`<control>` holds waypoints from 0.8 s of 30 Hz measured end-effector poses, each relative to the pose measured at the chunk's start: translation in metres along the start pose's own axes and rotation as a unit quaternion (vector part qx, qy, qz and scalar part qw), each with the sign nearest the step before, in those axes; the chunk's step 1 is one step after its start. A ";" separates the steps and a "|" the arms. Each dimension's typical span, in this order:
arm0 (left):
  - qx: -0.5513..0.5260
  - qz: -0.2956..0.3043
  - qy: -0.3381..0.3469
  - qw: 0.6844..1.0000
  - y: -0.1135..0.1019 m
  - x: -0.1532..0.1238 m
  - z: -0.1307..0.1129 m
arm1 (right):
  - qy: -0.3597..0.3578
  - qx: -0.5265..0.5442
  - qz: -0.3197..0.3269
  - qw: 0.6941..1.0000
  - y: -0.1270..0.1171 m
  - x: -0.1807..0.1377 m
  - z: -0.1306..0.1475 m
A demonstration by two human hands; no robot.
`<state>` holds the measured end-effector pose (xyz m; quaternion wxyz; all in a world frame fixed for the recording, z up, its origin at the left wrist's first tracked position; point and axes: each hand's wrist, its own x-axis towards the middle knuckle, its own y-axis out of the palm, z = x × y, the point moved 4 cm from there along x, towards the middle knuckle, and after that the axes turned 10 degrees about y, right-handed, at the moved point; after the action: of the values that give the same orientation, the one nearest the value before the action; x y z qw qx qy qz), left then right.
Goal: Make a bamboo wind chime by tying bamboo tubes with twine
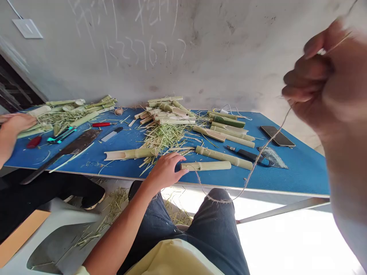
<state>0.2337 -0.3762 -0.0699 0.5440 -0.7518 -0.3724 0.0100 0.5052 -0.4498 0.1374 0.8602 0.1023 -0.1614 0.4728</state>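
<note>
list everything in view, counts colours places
wall: 1, grey, behind
chalk marks: many, white, wall
switch plate: 1, white, upper left
table: 1, blue, middle
bamboo pieces: many, green-tan, table
shavings: many, green-tan, table, floor
twine: 1 strand, brown, right
round lump: 1, brown, back
cable: 1, white, back right
phone: 1, dark, right
black-handled tool: 1, black, right
triangular piece: 1, grey, right
long blade: 1, dark, left
knife-like tool: 1, grey-black, centre-left
red-handled tool: 1, red, centre-left
teal tool: 1, teal-black, left
red object: 1, red, left
board: 1, orange, lower left
co-worker: 1, black-trousered, far left
left hand: 1, bare, table's front
right hand: 1, bare, holding twine
trousers: 1, dark, bottom
top: 1, yellow, bottom
</note>
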 end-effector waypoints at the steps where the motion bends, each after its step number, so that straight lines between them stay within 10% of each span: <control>1: -0.001 -0.016 0.005 1.000 -0.004 -0.003 -0.003 | 0.025 -0.007 0.042 0.999 0.007 -0.008 -0.005; 6: -0.025 -0.088 0.043 0.995 -0.030 -0.014 -0.022 | 0.003 -0.126 0.242 0.962 0.028 -0.058 -0.041; 15: -0.272 -0.116 0.022 0.955 -0.025 0.010 -0.054 | 0.133 -0.051 0.229 0.963 0.022 -0.082 -0.096; 24: -0.502 -0.010 0.007 0.865 0.009 0.031 -0.088 | 0.124 0.001 0.228 0.966 0.036 -0.102 -0.110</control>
<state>0.2982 -0.4312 -0.0296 0.0961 -0.9195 -0.3307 -0.1893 0.4432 -0.4742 -0.0020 0.7428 0.0048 -0.0721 0.6656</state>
